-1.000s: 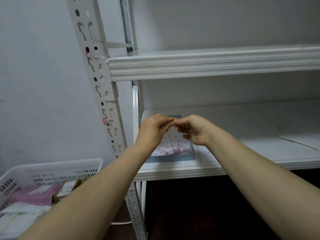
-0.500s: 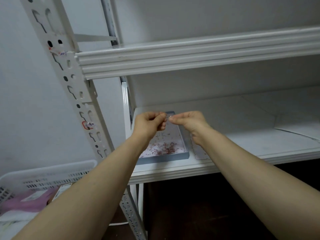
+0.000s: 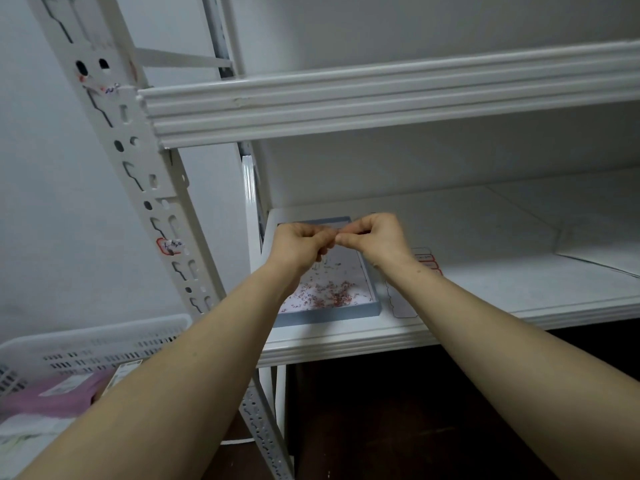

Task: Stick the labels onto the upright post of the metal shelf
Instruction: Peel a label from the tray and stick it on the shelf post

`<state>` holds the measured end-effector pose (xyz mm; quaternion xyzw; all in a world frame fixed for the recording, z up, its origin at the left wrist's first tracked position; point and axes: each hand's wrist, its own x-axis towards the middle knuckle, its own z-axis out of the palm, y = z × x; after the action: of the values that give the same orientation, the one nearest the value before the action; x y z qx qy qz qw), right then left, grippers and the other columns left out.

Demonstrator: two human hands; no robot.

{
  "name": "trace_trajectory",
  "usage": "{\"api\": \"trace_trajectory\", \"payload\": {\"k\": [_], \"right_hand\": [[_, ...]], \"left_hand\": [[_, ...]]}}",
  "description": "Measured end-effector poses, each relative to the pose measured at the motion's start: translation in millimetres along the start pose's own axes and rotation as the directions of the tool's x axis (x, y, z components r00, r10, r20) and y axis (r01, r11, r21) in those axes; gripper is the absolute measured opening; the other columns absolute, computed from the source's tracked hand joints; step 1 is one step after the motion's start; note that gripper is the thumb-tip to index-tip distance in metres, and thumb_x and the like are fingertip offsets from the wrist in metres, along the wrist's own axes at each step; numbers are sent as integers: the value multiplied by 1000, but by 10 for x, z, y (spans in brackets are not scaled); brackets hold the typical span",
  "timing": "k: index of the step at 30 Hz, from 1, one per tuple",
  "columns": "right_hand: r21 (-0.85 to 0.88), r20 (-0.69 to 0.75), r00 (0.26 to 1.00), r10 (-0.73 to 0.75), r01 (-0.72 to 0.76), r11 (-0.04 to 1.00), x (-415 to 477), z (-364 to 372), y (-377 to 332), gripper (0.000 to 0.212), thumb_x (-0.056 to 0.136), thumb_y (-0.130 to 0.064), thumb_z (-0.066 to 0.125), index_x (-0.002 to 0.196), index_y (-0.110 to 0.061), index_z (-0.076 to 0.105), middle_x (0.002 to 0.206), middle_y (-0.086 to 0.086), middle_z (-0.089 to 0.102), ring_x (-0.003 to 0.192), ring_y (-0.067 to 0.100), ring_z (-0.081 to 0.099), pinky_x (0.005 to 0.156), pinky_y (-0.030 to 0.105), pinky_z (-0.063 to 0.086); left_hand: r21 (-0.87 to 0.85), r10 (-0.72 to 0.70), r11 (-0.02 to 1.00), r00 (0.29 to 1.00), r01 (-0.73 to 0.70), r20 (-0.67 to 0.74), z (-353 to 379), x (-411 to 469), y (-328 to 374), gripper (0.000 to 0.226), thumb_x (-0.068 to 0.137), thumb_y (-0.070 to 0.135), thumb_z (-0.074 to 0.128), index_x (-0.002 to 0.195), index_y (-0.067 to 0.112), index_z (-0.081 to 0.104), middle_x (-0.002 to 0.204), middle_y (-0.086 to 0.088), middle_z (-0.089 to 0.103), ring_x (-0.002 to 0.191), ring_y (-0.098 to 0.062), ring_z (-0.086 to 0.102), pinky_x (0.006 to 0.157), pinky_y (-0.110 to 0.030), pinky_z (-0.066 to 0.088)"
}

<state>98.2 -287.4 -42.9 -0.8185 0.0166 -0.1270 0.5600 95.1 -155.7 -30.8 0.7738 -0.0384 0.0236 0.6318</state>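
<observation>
Red-edged label (image 3: 169, 245), scrawl illegible, on post (image 3: 145, 161)

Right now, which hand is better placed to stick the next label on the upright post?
Left, probably. Both hands pinch the label, but the left hand is nearer the upright post; the right hand would reach across it.

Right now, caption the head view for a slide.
Left hand and right hand pinch a small label over the blue tray, beside the labelled post.
</observation>
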Motion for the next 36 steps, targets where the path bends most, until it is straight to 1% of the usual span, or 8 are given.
{"api": "trace_trajectory", "payload": {"k": [5,10,14,21,23,26,30,36], "right_hand": [[112,-13,1000,19,-17,994,-23,7,40,15,72,-20,80,69,-23,65,76,-4,68,88,17,66,89,35,53],[166,55,994,90,-98,981,-15,-2,87,23,75,-14,77,93,-2,69,89,5,67,90,15,62,77,18,47],[172,82,987,136,-149,974,-12,6,117,26,76,-10,76,98,0,68,94,8,67,91,15,60,71,14,43],[163,89,981,173,-186,969,3,34,150,22,78,-4,72,99,1,68,93,8,65,90,14,58,80,22,41],[149,94,978,184,-197,969,13,43,167,21,78,-1,71,99,1,68,91,6,64,90,14,57,80,22,41],[136,89,977,196,-207,969,31,67,206,17,79,-1,71,95,-1,69,91,7,65,89,15,58,80,24,42],[126,90,978,189,-200,972,60,120,233,11,79,-2,71,81,-11,66,84,3,64,91,18,60,81,26,44],[109,100,977,189,-200,974,55,150,212,13,82,-6,69,95,-4,68,89,4,63,91,16,58,82,25,44]], "left_hand": [[-55,-109,992,994,111,32,5,17,-59,14,90,10,61,79,0,64,61,-7,56,46,-11,49,48,-22,46],[-178,-208,963,978,204,-3,3,19,-102,16,80,8,71,81,-7,65,63,-12,64,46,-13,62,56,-21,58],[-196,-258,948,966,250,-17,-8,56,-118,15,82,4,68,90,-8,65,70,-16,66,51,-16,65,61,-23,59],[-170,-279,947,960,274,-9,9,39,-167,8,86,-4,61,89,-11,61,94,-23,64,53,-18,64,58,-22,58],[-146,-279,950,960,275,-9,11,38,-188,14,86,-6,59,99,-12,60,103,-25,64,56,-19,64,60,-21,58],[-116,-286,952,958,284,0,15,34,-221,27,88,-4,58,113,-13,56,86,-19,65,55,-16,63,63,-21,58],[-147,-297,943,954,299,35,34,5,-194,17,91,0,55,98,-15,59,67,-15,57,48,-18,56,52,-22,57],[78,-268,958,960,275,-86,62,55,-224,29,93,15,54,66,4,54,61,-11,51,44,-19,46,46,-23,46]]}}
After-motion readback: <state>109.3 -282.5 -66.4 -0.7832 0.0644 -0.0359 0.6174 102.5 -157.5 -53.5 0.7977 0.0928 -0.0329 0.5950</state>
